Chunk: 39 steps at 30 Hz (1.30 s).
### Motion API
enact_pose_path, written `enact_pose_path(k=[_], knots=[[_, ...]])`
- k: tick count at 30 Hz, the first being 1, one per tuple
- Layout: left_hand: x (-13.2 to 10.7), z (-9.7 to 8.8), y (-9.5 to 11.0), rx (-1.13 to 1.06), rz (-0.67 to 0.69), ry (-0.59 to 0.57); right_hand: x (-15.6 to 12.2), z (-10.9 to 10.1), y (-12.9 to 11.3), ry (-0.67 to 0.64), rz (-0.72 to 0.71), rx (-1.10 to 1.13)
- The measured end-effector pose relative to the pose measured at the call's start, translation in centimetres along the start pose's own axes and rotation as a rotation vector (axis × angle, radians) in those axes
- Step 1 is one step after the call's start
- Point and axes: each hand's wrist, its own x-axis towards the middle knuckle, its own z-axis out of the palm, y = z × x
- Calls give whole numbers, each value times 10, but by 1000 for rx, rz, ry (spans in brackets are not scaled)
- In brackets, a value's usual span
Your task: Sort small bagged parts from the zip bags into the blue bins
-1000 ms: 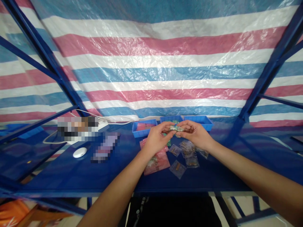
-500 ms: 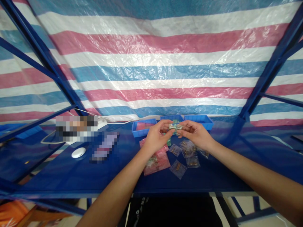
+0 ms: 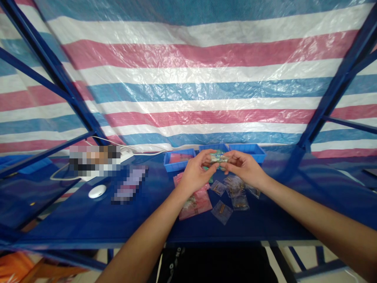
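A small clear plastic bag [image 3: 218,158] with greenish, shiny contents is pinched between my two hands above the table; its exact contents are too small to make out. My left hand [image 3: 200,169] is closed on its left end, thumb toward me. On the right end, my right hand [image 3: 243,167] grips it with thumb and fingers. Pink plastic bags [image 3: 196,204] lie below my left hand, one with small parts inside. Under my right hand is a cluster of clear bags [image 3: 235,188] holding brass-coloured pieces. A single such bag [image 3: 222,211] lies nearer the table's front edge.
Three blue trays stand along the back: a left tray [image 3: 167,167] with pink bags, a middle tray [image 3: 206,148], and a right tray [image 3: 260,155]. At left are a white oval case [image 3: 97,192], a blurred-out object [image 3: 131,184] and a power strip [image 3: 126,157] with cables.
Both hands stay nearly in place. The small bag between them shows slightly flatter and wider, and the left thumb has shifted a little.
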Motion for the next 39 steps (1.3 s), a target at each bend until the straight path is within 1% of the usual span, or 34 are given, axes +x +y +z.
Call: enact_pose_path(k=[5, 8, 10, 13, 14, 15, 17, 19, 20, 22, 24, 26, 29, 31, 32, 34, 36, 38, 39], knots=[[1, 0, 1, -63, -6, 10, 0, -2, 3, -13, -13, 18], [2, 0, 2, -65, -18, 3, -1, 0, 4, -25, -25, 26], [2, 0, 3, -51, -9, 24, -1, 1, 4, -17, -34, 20], [2, -1, 8, 59, 46, 130, -2, 1, 4, 52, -47, -2], [2, -2, 10, 117, 74, 155, -2, 0, 4, 85, -55, -17], [1, -2, 13, 172, 101, 156, -2, -1, 4, 113, -64, -39], [0, -2, 17, 236, 147, 84, -3, -2, 5, 133, -96, -106], [-1, -1, 20, 246, 158, 4, -5, -2, 5, 85, -144, -175], [-1, -1, 21, 246, 152, -17, -6, -2, 5, 43, -165, -204], [-2, 0, 19, 241, 119, -29, -8, 1, 5, -30, -187, -247], [-1, -1, 16, 223, 84, -19, -10, 5, 4, -53, -192, -287], [1, -3, 12, 199, 71, 7, -11, 7, 1, -15, -204, -311], [3, -7, 10, 195, 79, 54, -10, 5, -3, 109, -239, -332], [3, -9, 9, 191, 56, 52, -9, 2, -6, 187, -251, -338], [3, -10, 8, 172, 33, 39, -9, 0, -6, 202, -250, -336], [2, -9, 6, 103, -32, 7, -8, -2, -7, 164, -221, -307], [0, -8, 5, 42, -91, -13, -7, -2, -5, 62, -153, -234], [-1, -7, 4, 14, -117, -19, -6, 1, -3, -20, -76, -133], [-1, -6, 5, 3, -118, -24, -6, 2, -3, -38, -50, -88]])
